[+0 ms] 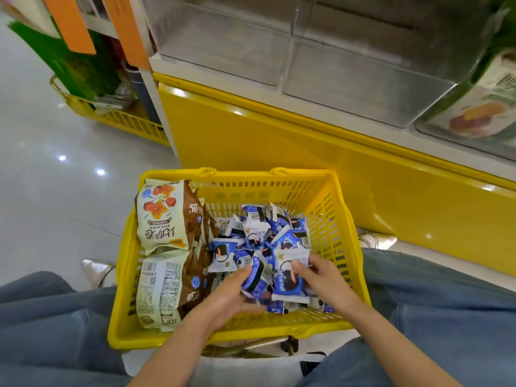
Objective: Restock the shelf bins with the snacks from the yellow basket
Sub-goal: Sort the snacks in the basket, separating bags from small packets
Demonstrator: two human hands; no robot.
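Observation:
The yellow basket (349,247) sits on the floor between my knees. Its right half holds a heap of small blue-and-white cookie packets (259,233); its left half holds large cream-and-brown snack bags (164,216). My left hand (226,297) grips a blue packet (255,277) at the near side of the heap. My right hand (321,277) pinches another blue packet (289,283) beside it. Above the basket, clear plastic shelf bins (231,48) stand empty on the shelf.
A yellow cabinet front (251,135) runs under the shelf, right behind the basket. A second clear bin (360,85) sits right of the first, and a bin at far right holds green-and-white packs (485,107). Another yellow basket (125,124) stands at left on the tiled floor.

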